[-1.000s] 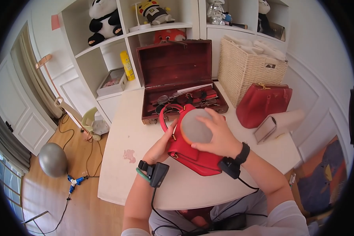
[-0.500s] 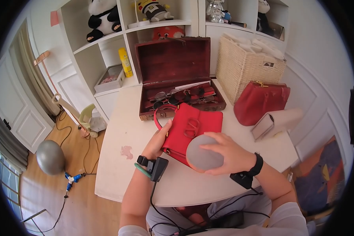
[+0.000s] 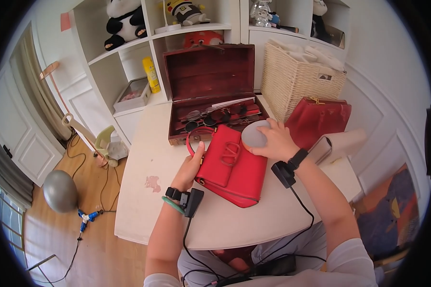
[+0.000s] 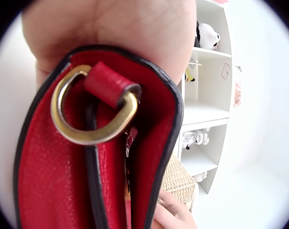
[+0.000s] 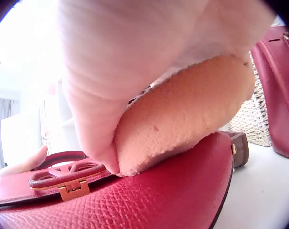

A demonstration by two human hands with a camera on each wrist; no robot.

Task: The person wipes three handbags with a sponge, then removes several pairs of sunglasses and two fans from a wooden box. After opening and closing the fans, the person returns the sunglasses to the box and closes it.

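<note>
The red handbag (image 3: 248,179) lies front up on the worktop (image 3: 143,205), in front of the open case (image 3: 208,71), and its handle side is clamped by the left hand (image 3: 189,168), with the thumb along the edge. The round grey-backed sponge (image 3: 252,136) is clamped between the thumb and fingers of the right hand (image 3: 278,141), tilted, its orange edge touching the leather near the bag's far side. The step appears to be wiping. It would be done best with the sponge laid flatter, so that pressure is spread by the pad and not concentrated at one edge. Light, even, overlapping strokes are called for, and the raised emblem (image 3: 230,154) should be skirted, since the foam could be snagged there. The handle side should be kept braced, or the bag could be slid about by firm strokes.
</note>
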